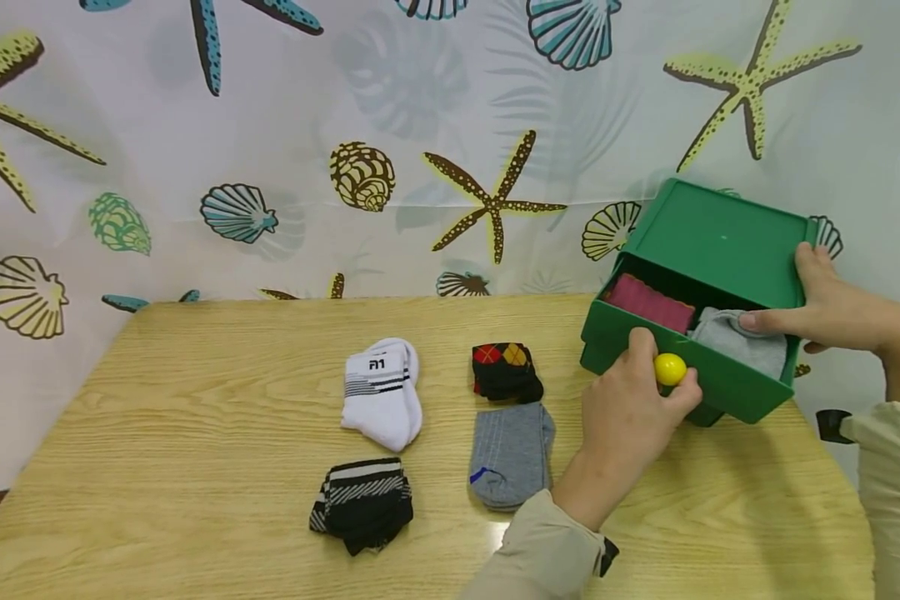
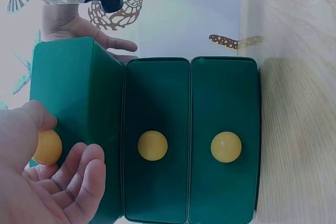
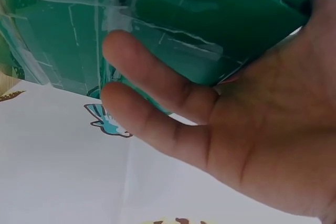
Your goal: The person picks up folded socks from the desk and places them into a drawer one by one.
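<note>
A green drawer cabinet [image 1: 727,237] stands at the right of the table, its top drawer [image 1: 757,404] pulled out. Inside that drawer lie a folded dark red sock bundle [image 1: 651,303] and a folded grey sock bundle [image 1: 742,337]. My left hand [image 1: 630,400] grips the drawer's yellow knob [image 1: 671,369], fingers and thumb about it. My right hand [image 1: 840,308] rests against the cabinet's right side, its thumb reaching over the grey bundle. In the right wrist view two extended fingers [image 3: 152,80] lie along the taped green cabinet wall.
Left of the cabinet lie folded socks: white [image 1: 381,396], black striped [image 1: 363,504], black argyle [image 1: 506,371] and grey [image 1: 512,457]. Two lower drawers with yellow knobs [image 2: 153,146] are shut. A shell-print curtain [image 1: 307,150] hangs behind the wooden table [image 1: 210,417].
</note>
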Motion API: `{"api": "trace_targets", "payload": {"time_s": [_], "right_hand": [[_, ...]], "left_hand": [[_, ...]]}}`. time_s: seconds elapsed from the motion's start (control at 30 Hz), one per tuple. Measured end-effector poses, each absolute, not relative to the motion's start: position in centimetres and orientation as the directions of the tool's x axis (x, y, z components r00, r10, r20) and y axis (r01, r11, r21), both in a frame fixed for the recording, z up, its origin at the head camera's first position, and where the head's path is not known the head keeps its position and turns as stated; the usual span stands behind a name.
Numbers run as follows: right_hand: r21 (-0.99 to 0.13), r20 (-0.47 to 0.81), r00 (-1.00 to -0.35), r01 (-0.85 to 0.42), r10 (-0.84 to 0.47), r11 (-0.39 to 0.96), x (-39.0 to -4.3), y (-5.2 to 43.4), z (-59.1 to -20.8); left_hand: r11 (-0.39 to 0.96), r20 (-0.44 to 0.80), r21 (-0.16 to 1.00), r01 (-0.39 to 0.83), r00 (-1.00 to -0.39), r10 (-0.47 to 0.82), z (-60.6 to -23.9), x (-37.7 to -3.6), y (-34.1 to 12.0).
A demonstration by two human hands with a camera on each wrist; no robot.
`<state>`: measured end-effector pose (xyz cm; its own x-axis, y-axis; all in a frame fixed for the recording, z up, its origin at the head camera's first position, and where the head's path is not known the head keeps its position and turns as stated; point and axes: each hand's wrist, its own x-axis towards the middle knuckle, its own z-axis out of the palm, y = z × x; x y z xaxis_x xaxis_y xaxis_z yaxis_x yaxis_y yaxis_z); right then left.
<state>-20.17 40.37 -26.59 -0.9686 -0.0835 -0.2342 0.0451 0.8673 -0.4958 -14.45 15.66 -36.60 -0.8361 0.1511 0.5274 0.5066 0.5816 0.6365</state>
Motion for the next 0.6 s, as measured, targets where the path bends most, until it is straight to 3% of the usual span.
{"api": "trace_targets", "payload": {"time_s": [0.33, 0.6], "right_hand": [[-0.41, -0.171, -0.984, 0.036, -0.038, 0.912, -20.1, 39.5, -26.4], [-0.509, -0.245, -0.964, 0.037, -0.103, 0.86, -19.8, 40.2, -26.4]], "left_hand": [[0.596, 0.531, 0.628, 0.501, -0.835, 0.142, -36.4, -14.7, 16.0], [0.569, 0.548, 0.644, 0.512, -0.827, 0.125, -36.7, -15.7, 16.9]]}}
